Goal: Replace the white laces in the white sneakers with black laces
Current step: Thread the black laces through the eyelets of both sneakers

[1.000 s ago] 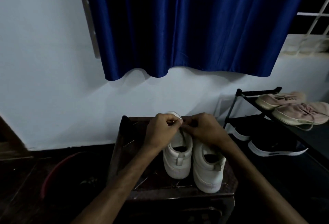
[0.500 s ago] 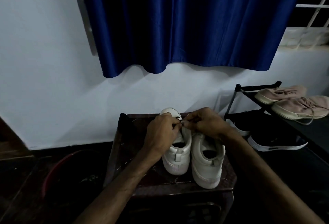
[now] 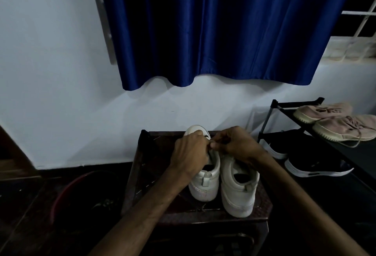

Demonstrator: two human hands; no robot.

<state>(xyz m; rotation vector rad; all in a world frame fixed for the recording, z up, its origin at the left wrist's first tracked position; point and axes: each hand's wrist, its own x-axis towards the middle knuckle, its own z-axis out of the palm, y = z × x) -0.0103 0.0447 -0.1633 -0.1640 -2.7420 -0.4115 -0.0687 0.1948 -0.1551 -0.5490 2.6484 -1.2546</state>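
Note:
Two white sneakers stand side by side on a dark brown stool (image 3: 162, 211), heels toward me. My left hand (image 3: 190, 154) and my right hand (image 3: 237, 144) meet over the lacing area of the left sneaker (image 3: 205, 182), fingers curled and pinching something small there. The lace itself is hidden by my fingers in the dim light, so I cannot tell its colour. The right sneaker (image 3: 240, 192) stands untouched beneath my right wrist.
A black shoe rack (image 3: 284, 104) stands at the right, holding pink sneakers (image 3: 335, 121) above and black sneakers (image 3: 313, 164) below. A red tub (image 3: 61, 196) sits on the dark floor to the left. A blue curtain (image 3: 223, 28) hangs on the white wall behind.
Both hands have stayed at the left sneaker's lacing with small finger movements. My head shifted slightly, so the scene sits a little differently in view.

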